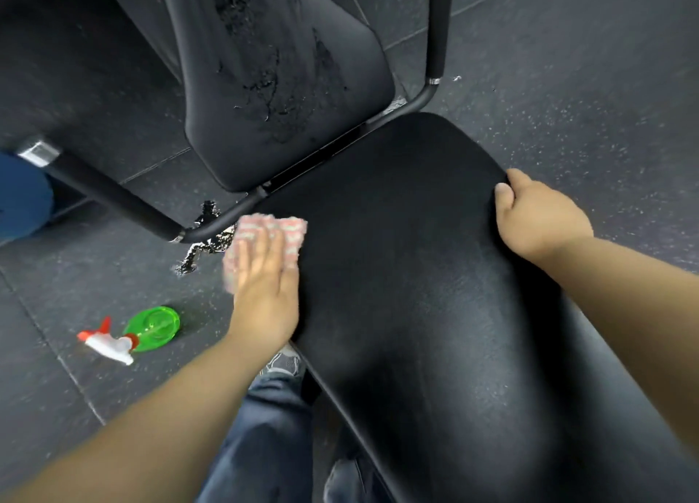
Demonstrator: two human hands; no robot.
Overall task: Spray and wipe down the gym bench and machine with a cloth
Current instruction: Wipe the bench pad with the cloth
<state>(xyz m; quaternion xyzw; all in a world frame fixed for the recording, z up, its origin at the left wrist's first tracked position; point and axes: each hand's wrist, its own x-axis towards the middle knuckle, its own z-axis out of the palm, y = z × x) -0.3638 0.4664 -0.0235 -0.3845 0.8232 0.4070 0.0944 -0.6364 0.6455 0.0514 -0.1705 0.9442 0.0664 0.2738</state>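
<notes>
The black padded bench seat [408,275] fills the middle and lower right of the head view. Its upright back pad [280,71] rises behind, streaked with wet marks. My left hand [264,290] lies flat, fingers straight, pressing a pink-and-white cloth [291,230] against the seat's left edge. My right hand [537,215] grips the seat's far right edge, thumb on top and fingers curled under. A green spray bottle [151,328] with a white and red trigger head lies on its side on the floor, left of my left arm.
A black tubular frame [125,203] runs from the left under the back pad, and a second tube [438,26] rises at the upper right. A wet puddle [204,238] lies on the dark rubber floor beside the cloth. My jeans and shoe [283,362] show below the seat.
</notes>
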